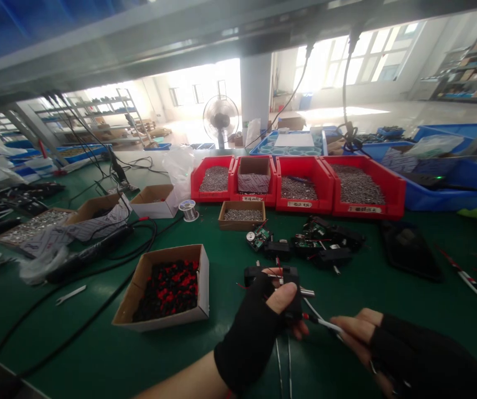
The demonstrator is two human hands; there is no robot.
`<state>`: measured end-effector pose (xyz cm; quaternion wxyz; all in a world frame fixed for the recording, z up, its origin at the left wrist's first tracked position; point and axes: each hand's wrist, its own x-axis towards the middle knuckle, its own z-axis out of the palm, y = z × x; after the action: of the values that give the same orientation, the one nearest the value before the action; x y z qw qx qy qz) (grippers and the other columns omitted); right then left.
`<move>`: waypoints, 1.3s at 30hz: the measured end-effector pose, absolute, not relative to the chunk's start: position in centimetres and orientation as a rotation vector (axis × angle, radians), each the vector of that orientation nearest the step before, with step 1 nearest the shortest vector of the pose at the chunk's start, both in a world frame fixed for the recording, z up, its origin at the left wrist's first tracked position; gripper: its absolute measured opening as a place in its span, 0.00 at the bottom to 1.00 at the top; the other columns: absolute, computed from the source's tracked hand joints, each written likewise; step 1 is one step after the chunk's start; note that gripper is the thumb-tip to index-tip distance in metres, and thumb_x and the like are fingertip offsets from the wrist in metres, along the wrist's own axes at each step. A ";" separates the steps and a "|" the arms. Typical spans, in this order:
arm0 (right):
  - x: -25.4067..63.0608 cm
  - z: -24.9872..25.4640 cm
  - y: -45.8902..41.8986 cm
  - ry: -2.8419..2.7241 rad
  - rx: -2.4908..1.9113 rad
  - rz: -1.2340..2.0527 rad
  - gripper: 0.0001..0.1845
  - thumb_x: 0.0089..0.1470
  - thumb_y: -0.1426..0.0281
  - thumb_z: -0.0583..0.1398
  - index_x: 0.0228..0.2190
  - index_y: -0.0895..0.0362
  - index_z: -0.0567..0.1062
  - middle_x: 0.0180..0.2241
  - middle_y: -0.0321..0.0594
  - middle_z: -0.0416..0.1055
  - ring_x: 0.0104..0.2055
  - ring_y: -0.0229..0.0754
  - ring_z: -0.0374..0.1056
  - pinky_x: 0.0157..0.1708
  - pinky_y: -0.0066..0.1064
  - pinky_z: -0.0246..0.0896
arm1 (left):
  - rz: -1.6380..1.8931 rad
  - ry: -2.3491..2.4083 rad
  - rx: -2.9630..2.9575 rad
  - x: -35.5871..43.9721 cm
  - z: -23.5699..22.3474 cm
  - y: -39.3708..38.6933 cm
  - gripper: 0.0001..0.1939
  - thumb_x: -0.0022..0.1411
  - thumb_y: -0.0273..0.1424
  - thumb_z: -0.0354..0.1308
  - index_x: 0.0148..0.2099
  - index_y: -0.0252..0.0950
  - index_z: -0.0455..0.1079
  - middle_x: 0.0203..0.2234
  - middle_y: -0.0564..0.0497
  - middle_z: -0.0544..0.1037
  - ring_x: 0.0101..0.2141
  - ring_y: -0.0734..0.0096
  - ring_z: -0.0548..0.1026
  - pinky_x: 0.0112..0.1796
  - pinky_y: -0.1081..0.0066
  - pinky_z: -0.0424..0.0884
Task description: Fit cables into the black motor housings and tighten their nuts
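My left hand (265, 310), in a black fingerless glove, grips a black plastic housing (292, 276) with its thumb on top. A metal shaft sticks out of the housing's right side. My right hand (371, 332), gloved the same way, pinches a white cable (325, 323) that has a red and black end near the housing's lower right. Whether that end sits inside the housing, I cannot tell. Two thin white wires (284, 360) hang below the left hand. Just beyond lie several black assemblies with green circuit boards (259, 237).
Left of my hands stands a cardboard box of black and red parts (167, 288), with a small wrench (71, 295) farther left. Red bins of small metal parts (305, 185) line the back. A solder spool (188, 210), black cables (109, 266) and a dark tray (411, 249) lie around.
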<state>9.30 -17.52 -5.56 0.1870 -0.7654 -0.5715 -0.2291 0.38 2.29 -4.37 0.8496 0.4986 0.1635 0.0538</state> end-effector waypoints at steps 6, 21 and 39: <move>8.7 -4.9 -16.5 -1.776 -2.146 -0.803 0.20 0.59 0.79 0.47 0.48 0.55 0.71 0.31 0.39 0.79 0.28 0.43 0.78 0.22 0.28 0.69 | 0.138 0.327 1.003 0.3 -4.4 2.3 0.46 0.52 0.45 0.71 0.64 0.34 0.52 0.38 0.46 0.78 0.23 0.72 0.76 0.26 0.73 0.73; 7.8 -4.9 -15.4 -1.060 -1.935 -0.228 0.07 0.62 0.67 0.59 0.32 0.51 0.76 0.27 0.30 0.78 0.24 0.36 0.75 0.24 0.18 0.70 | 0.024 0.320 1.058 0.0 -3.8 2.4 0.37 0.40 0.26 0.74 0.49 0.37 0.58 0.27 0.54 0.77 0.26 0.72 0.74 0.30 0.73 0.71; 6.3 -5.6 -16.2 -0.639 -1.948 0.124 0.15 0.56 0.55 0.65 0.34 0.54 0.81 0.32 0.42 0.78 0.34 0.46 0.75 0.34 0.30 0.71 | 0.084 0.289 1.203 -0.6 -5.4 1.9 0.41 0.41 0.32 0.74 0.56 0.35 0.61 0.44 0.40 0.78 0.41 0.55 0.77 0.44 0.60 0.73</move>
<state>6.32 -16.25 -5.59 0.5175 -0.8116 -0.2661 0.0518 -0.61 1.93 -5.44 0.8138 0.5637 0.1356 0.0394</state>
